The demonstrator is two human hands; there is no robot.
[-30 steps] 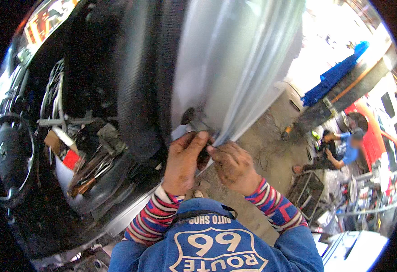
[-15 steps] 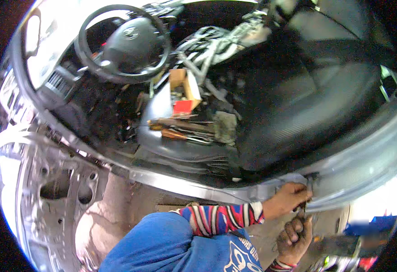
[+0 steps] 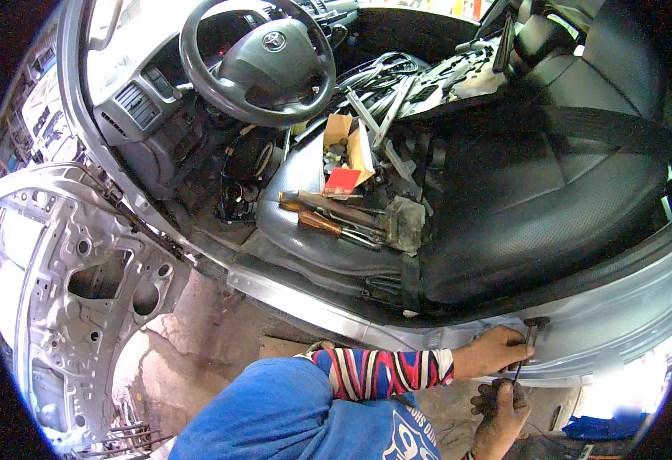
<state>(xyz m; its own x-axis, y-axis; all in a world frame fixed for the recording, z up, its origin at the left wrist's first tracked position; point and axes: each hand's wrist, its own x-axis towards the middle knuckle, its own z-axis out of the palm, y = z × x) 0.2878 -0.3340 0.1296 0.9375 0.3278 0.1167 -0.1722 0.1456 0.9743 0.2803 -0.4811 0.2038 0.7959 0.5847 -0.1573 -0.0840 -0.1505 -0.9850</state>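
Observation:
My left hand (image 3: 497, 351), in a striped sleeve, pinches at a thin dark rod (image 3: 525, 356) at the silver door sill and pillar (image 3: 604, 307), lower right. The rod runs up to a small black fitting (image 3: 537, 322) on the metal. Just below, my right hand (image 3: 501, 410) has its fingers closed around the rod's lower end. Whatever else lies in that hand is hidden.
A black seat (image 3: 550, 192) holds an open cardboard box (image 3: 347, 149) and screwdrivers (image 3: 320, 226). Cables (image 3: 370, 77) and metal strips lie beyond. The steering wheel (image 3: 202, 54) is above. A bare silver door (image 3: 75, 299) stands at left; blue material (image 3: 604, 425) lies lower right.
The view has swung from the pillar with a seated co-worker at right toward the cab interior and open door. My hands remain at the silver metal, the right now lower on the rod.

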